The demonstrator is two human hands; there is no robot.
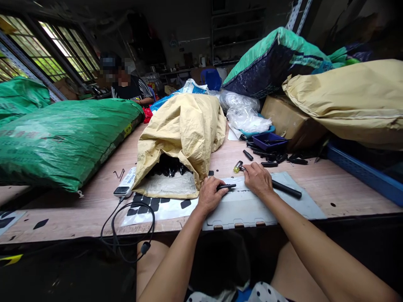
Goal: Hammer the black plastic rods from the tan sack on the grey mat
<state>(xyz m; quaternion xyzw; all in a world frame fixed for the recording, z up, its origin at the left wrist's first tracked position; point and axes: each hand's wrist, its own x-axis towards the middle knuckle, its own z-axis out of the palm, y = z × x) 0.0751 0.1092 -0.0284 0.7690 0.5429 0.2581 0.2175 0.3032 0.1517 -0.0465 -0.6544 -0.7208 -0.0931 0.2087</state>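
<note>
Right, the left hand (211, 193) is low over the bench, thumb and fingers pinching a slim black rod-like part (229, 186), its narrower end pointing right above the grey mat (270, 218). Across from it, the right hand (258, 179) has its fingers curled over a hammer (286, 188), close up by the head, with the yellowish striking face out past the fingertips and the long black grip trailing off to the right beneath the palm. How tight that hold is, I cannot tell.

So the step in hand looks like positioning: part steadied on one side, hammer ready on the other, and a gap between them. Any tap now would call for the rod braced firmly, left fingertips clear of the strike, and the right hand shifted further back along the grip. Just beyond, the tan sack (185, 126) gapes with dark pieces inside, and more loose black parts (267, 156) lie near the purple tray (270, 141).
</note>
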